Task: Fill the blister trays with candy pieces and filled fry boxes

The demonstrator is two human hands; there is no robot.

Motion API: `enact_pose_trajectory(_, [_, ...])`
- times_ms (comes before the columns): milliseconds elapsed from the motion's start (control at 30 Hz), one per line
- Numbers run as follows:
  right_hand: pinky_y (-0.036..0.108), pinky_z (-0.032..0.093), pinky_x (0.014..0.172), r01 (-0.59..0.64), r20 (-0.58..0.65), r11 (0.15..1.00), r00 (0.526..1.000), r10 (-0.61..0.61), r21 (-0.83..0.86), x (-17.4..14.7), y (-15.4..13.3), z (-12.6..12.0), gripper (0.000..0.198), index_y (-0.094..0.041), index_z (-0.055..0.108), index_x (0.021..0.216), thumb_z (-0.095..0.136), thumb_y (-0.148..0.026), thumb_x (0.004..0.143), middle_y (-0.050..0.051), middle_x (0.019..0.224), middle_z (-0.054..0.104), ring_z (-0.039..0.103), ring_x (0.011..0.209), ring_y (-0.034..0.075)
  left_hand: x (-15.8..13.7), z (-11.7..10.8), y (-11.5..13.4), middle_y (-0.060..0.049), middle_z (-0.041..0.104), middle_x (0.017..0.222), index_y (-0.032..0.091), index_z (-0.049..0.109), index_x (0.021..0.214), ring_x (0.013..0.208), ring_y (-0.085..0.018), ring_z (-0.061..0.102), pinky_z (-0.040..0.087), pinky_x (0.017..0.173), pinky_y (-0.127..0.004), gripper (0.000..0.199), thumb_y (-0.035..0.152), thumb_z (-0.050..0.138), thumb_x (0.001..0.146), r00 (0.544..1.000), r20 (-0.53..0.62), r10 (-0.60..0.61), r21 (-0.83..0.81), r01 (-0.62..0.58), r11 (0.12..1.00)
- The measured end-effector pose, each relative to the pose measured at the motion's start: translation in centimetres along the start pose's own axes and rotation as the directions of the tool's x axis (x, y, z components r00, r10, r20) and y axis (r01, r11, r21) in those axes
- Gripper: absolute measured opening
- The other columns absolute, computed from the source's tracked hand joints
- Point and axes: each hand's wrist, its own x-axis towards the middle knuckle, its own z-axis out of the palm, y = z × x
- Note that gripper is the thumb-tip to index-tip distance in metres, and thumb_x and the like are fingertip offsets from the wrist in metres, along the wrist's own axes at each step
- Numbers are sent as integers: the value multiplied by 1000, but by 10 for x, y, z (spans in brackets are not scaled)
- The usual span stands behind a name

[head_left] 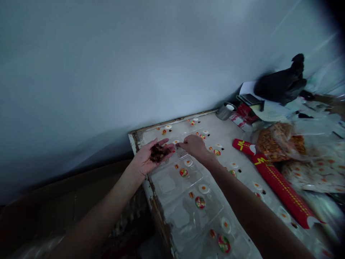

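While the left hand lies palm up at the table's far left corner, its fingers loosely curled around a heap of dark brown pieces, the right hand reaches in beside it over the table. That right hand is bent at the knuckles, its fingertips low near an egg-shaped piece; the dim light and blur leave me unable to tell whether they are pinched shut or hold anything.

The work looks partly done. Along the far edge and down the right-hand row, the small sets each show a single dark piece beside the egg. Down the near row, the three sets closest to the viewer show none, so those seem to be what is left; the set between the hands is too covered to judge.

Each near set pairs a flat white fried-egg piece with orange centre, a glossy red-and-green pizza-like disc and a tiny burger-like piece, laid on clear, wrinkled plastic film. The table edge is chipped, flaking wood. To the right lie long red nested cartons with yellow lettering, a crinkled transparent bag of orange-brown bits, and a smooth metal cup.
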Motion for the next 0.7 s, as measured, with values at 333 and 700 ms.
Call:
enact_pose_trajectory(333, [24,40,64,377,-122,869,926,-356,320,-37,-22,-20,19,-25,82,84,69,-14,76,-1,78,75,64,71,14,8,20,-14,-15,76,99,9,60,134,81,-24,75,64,69,-35,40,29,45,102,999,-24,-39,19,39,999])
enact_pose_trajectory(700, [21,45,58,182,-86,713,982,-169,677,-94,50,-3,12,-17,75,82,69,-15,71,-1,68,70,61,60,12,1,20,-21,-25,70,120,4,52,142,109,-33,72,65,82,-38,47,26,45,101,1000,-12,-28,-25,28,999])
